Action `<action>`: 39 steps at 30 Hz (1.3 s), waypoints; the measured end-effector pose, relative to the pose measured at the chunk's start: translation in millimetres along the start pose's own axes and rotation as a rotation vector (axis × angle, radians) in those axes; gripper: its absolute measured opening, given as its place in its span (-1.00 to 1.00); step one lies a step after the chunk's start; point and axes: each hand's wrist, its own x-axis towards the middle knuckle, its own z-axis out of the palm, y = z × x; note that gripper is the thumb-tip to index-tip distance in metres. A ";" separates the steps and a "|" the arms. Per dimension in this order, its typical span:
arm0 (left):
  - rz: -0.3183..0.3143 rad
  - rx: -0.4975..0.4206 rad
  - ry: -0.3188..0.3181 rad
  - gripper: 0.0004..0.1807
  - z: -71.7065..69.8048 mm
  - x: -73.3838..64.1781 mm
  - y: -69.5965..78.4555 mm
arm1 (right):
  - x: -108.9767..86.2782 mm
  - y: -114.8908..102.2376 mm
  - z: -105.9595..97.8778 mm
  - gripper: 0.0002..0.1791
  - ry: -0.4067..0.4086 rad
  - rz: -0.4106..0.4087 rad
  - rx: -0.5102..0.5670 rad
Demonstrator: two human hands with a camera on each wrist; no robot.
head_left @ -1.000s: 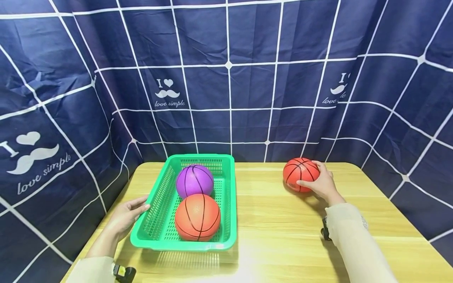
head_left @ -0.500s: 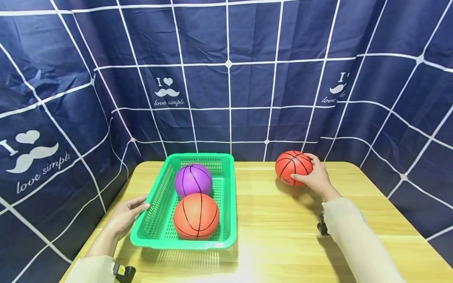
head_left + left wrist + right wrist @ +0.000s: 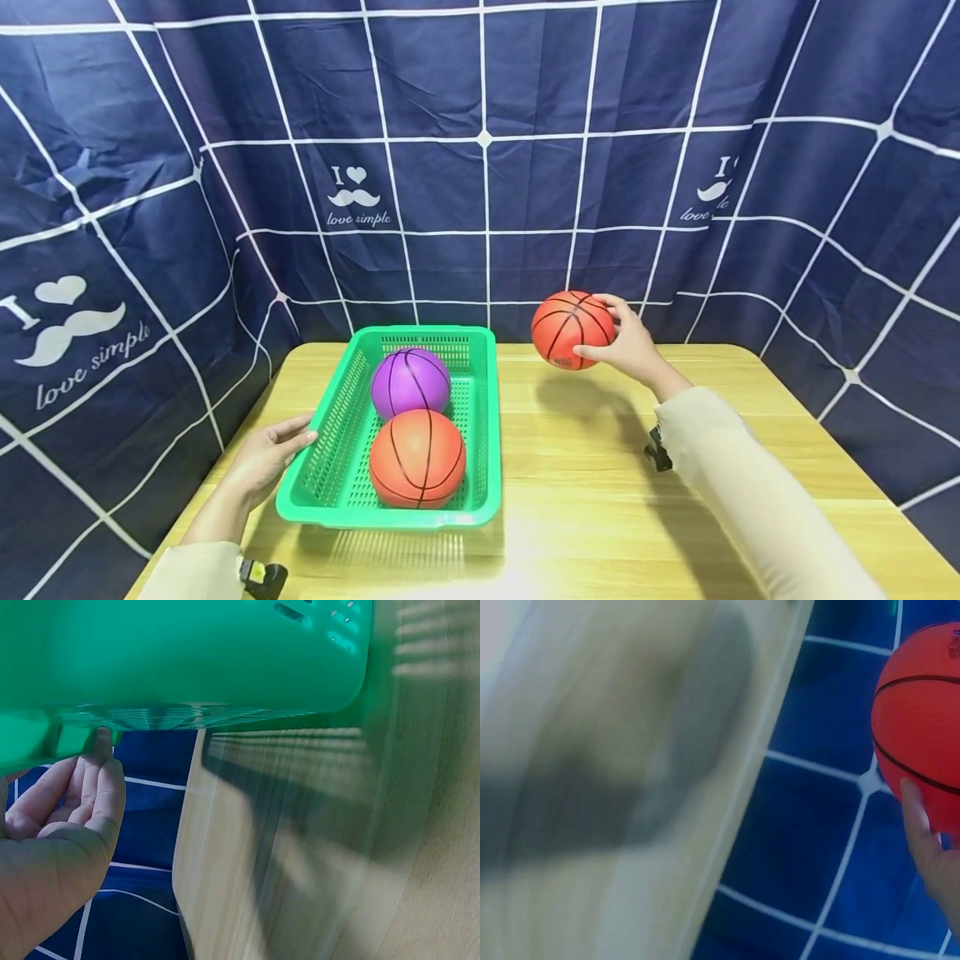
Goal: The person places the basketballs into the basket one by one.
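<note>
My right hand (image 3: pixel 633 346) grips a small red toy basketball (image 3: pixel 566 329), thumb on the near side and fingers over the far side. The ball is held above the table, with its shadow below it. In the right wrist view the red ball (image 3: pixel 922 727) and the thumb show at the right edge. At the left, my left hand (image 3: pixel 262 458) holds the rim of a green plastic basket (image 3: pixel 491 417). Seen from the left wrist, the fingers of the left hand (image 3: pixel 71 817) reach the rim from below. Inside the basket lie a purple ball (image 3: pixel 408 383) and an orange ball (image 3: pixel 416 458).
Both hands work over a light wooden table (image 3: pixel 600 517). A dark blue curtain (image 3: pixel 540 192) with white grid lines hangs behind and at both sides. Between the basket and the red ball lies bare table.
My right hand has lifted the red ball off the table and carried it left, toward the basket. The left hand and the basket have stayed in place.
</note>
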 end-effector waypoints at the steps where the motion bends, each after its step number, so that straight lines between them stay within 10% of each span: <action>1: 0.002 -0.001 0.000 -0.34 -0.1 0.2 0.1 | 1.9 -3.9 2.3 -0.02 -0.013 -0.009 0.010; 23: 0.013 -0.002 0.014 -0.35 -0.4 1.6 -1.3 | -2.2 -100.9 58.6 -0.10 -0.249 -0.096 0.124; 39: 0.015 -0.003 0.007 -0.34 -0.8 2.2 -1.7 | 7.0 -83.8 98.6 -0.10 -0.302 -0.210 0.097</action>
